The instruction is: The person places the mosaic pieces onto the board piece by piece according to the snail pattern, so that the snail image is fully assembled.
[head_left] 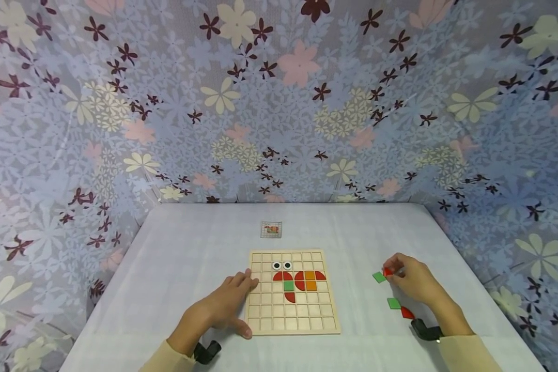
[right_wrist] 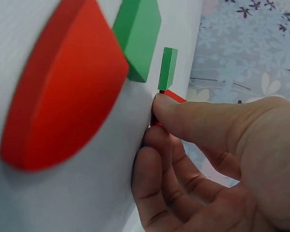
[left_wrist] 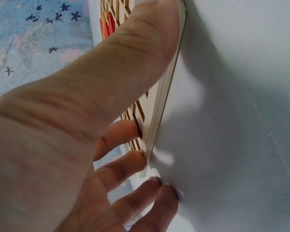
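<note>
A square wooden grid board (head_left: 302,311) lies on the table, with red quarter-circle pieces (head_left: 290,297), orange squares (head_left: 311,285), a green square (head_left: 289,285) and two eye pieces (head_left: 281,265) in its cells. My left hand (head_left: 225,302) rests at the board's left side, thumb on the near corner and fingertips along the edge. To the right of the board, my right hand (head_left: 416,279) pinches a red piece (right_wrist: 175,95) between thumb and fingers, partly hidden by them. Beside it lies a green square (head_left: 378,277). Nearer me are another green square (head_left: 393,303) and a red quarter-circle (head_left: 406,312).
Behind the board lies a small picture card (head_left: 271,230) with a coloured figure on a grid. White cloth covers the table (head_left: 200,232). Flowered fabric (head_left: 279,103) rises at the back and both sides.
</note>
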Motion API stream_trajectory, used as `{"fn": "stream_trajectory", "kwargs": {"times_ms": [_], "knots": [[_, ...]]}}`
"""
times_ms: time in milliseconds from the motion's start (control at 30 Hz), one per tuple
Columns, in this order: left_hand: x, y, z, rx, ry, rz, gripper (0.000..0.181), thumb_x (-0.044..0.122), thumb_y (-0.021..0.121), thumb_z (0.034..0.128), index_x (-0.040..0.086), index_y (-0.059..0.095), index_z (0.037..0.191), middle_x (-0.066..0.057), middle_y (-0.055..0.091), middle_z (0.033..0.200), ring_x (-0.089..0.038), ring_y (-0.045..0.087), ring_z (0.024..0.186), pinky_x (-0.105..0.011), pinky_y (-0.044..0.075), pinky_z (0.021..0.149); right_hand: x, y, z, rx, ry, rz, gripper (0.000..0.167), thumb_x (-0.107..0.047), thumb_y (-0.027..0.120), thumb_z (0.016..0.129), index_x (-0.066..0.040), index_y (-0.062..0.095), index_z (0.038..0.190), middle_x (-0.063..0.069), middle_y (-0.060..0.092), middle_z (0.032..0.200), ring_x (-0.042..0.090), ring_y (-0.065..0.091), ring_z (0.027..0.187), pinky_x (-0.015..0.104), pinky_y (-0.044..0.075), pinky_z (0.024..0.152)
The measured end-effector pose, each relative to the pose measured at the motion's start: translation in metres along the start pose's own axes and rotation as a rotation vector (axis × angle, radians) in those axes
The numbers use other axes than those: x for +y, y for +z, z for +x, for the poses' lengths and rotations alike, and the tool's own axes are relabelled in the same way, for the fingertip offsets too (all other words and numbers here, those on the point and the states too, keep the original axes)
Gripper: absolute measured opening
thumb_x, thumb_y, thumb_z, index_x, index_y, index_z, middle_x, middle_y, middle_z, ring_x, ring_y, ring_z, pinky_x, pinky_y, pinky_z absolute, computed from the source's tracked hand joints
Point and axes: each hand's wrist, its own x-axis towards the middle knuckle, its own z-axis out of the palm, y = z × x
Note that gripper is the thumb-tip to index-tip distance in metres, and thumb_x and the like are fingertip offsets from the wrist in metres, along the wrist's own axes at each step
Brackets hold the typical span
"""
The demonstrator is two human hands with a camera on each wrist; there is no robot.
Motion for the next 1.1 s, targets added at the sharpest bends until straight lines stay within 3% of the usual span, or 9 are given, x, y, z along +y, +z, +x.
{"fn": "stream_trajectory", "kwargs": {"times_ms": [433, 800, 1100], "knots": [[-0.001, 0.001, 0.001, 0.009, -0.008, 0.013, 0.128, 0.040, 0.114, 0.0683, 0.009, 0.048, 0.174, -0.025, 0.036, 0.188, -0.047, 0.046, 0.167, -0.063, 0.046, 0.136, -0.001, 0.000, -0.002, 0.005, 0.018, 0.010, 0.014, -0.002, 0.083, 0.102, -0.007, 0.075, 0.112, 0.008, 0.077, 0.103, 0.020, 0.071, 0.089, 0.030, 0.057, 0.077], [-0.001, 0.000, 0.000, 0.011, 0.011, 0.014, 0.127, 0.040, 0.114, 0.0691, 0.007, 0.049, 0.173, -0.027, 0.036, 0.188, -0.047, 0.046, 0.166, -0.063, 0.046, 0.136, -0.004, -0.003, -0.005, 0.065, 0.034, 0.029, 0.016, -0.007, 0.085, 0.103, -0.005, 0.077, 0.117, 0.008, 0.078, 0.105, 0.019, 0.076, 0.092, 0.027, 0.058, 0.073], [0.000, 0.000, 0.000, 0.010, 0.015, 0.018, 0.128, 0.040, 0.113, 0.0688, 0.006, 0.048, 0.173, -0.028, 0.036, 0.187, -0.048, 0.046, 0.166, -0.063, 0.046, 0.136, -0.014, -0.008, -0.009, 0.148, 0.033, 0.038, 0.013, -0.010, 0.082, 0.108, -0.006, 0.079, 0.121, 0.016, 0.085, 0.117, 0.030, 0.082, 0.098, 0.028, 0.060, 0.072]]}}
